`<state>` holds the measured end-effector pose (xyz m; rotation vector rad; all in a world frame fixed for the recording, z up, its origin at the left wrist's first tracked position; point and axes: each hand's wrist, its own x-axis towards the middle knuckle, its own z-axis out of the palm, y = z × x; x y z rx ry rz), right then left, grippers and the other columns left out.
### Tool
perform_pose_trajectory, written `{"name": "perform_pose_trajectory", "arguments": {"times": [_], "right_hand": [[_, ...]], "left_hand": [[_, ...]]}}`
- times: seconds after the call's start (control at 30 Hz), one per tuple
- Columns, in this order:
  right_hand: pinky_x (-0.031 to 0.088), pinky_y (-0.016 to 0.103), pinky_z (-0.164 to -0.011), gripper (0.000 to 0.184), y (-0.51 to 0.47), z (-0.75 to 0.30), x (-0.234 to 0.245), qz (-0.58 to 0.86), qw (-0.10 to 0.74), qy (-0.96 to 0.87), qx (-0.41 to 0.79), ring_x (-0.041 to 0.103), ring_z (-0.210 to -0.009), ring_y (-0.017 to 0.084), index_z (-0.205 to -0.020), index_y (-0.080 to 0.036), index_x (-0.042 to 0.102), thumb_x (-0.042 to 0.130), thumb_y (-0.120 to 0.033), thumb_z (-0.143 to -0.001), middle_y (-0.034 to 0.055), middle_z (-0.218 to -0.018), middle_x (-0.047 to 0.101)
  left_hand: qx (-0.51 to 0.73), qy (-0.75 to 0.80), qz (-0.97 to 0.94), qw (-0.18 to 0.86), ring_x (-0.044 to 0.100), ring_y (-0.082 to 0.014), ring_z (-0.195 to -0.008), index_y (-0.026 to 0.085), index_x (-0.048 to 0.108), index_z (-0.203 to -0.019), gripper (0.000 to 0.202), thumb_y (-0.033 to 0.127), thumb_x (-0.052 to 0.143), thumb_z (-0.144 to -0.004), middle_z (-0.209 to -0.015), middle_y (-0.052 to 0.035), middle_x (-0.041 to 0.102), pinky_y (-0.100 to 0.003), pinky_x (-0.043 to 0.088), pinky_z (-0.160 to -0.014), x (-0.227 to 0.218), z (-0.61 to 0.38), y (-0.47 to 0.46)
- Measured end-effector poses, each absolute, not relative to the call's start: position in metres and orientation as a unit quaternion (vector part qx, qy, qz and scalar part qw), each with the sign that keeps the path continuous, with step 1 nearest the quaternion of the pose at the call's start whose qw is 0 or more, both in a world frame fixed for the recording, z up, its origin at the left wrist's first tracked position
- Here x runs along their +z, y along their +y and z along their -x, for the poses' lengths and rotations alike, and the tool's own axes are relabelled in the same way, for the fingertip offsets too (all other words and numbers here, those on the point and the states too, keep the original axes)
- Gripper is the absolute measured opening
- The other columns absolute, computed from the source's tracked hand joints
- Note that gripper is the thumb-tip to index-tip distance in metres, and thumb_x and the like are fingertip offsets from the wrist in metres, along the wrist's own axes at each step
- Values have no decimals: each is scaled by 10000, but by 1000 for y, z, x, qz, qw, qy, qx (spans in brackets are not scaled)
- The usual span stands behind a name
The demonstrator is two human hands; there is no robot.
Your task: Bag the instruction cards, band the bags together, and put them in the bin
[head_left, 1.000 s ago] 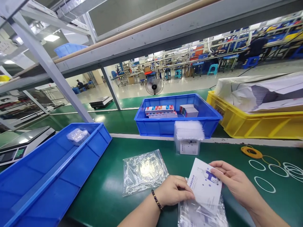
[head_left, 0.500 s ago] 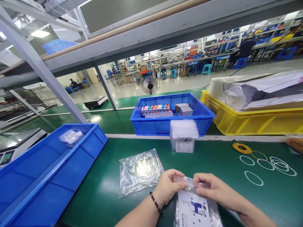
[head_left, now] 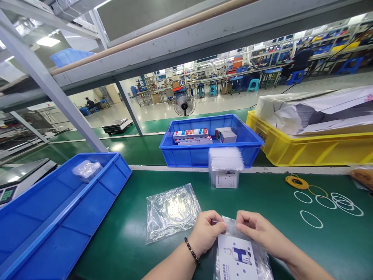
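Observation:
A clear plastic bag (head_left: 230, 225) lies at the front of the green bench, a white printed card (head_left: 237, 258) with a blue picture showing inside it. My left hand (head_left: 207, 229), with a dark bead bracelet on the wrist, pinches the bag's top edge on the left. Thumb and fingers of my right hand (head_left: 256, 229) are closed on the same edge at the right. To the left of my hands lies a flat stack of clear bags (head_left: 173, 214). Beyond them stands a bundle of filled clear bags (head_left: 225, 169) with a similar card in front.
Behind the bundle, a blue bin (head_left: 186, 153) holds printed boxes (head_left: 192, 136). A long blue bin (head_left: 87, 206) with a plastic-wrapped pack (head_left: 86, 170) stands left. White rings (head_left: 311, 219) and yellow rubber bands (head_left: 295, 181) lie right, before a yellow crate (head_left: 305, 151).
My fingers have shifted slightly along the bag's top edge, the right hand a little to the left and up. The bag and card stay in nearly the same place.

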<state>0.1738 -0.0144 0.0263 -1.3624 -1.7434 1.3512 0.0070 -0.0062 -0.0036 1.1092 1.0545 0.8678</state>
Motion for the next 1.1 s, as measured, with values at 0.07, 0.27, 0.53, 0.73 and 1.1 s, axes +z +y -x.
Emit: {"name": "perform_pose_trajectory", "arguments": {"times": [0.07, 0.27, 0.53, 0.73, 1.1], "right_hand": [[274, 234, -506, 294, -15, -172, 27, 503, 265, -657, 494, 326, -550, 116, -558, -192, 408, 475, -423, -728, -48, -556, 360], [300, 232, -518, 234, -19, -168, 25, 500, 229, -697, 460, 359, -564, 121, -589, -190, 429, 443, -364, -745, -33, -586, 403], [383, 234, -564, 149, -23, -177, 23, 507, 152, -756, 385, 470, -609, 142, -604, -206, 447, 444, -240, -749, -13, -635, 508], [370, 395, -900, 180, -20, -184, 20, 560, 98, -772, 284, 452, -1101, 268, -868, -232, 563, 473, -237, -712, 76, -1154, 532], [426, 381, -809, 320, -17, -184, 19, 609, -16, -748, 263, 566, -982, 295, -1005, -168, 565, 485, -255, -708, 122, -1018, 631]], "left_hand": [[374, 455, -481, 649, 461, -90, -493, 132, 534, -558, 244, 336, 668, -544, -502, 25, 519, -219, 354, -513, -5, -7, -7], [342, 434, -566, 612, 450, -87, -520, 124, 570, -542, 148, 255, 606, -601, -519, 20, 522, -213, 357, -532, -11, -8, -9], [278, 443, -696, 492, 524, -138, -677, 150, 656, -746, 153, 270, 632, -655, -700, -14, 607, -236, 409, -643, -5, -1, -6], [273, 508, -731, 365, 518, -191, -854, 164, 623, -926, 246, 208, 571, -690, -872, -58, 595, -314, 409, -789, -3, 2, -2], [236, 487, -744, 391, 444, -232, -1059, 178, 521, -1108, 463, 172, 562, -647, -1101, -83, 512, -361, 343, -945, -10, 0, -6]]}}
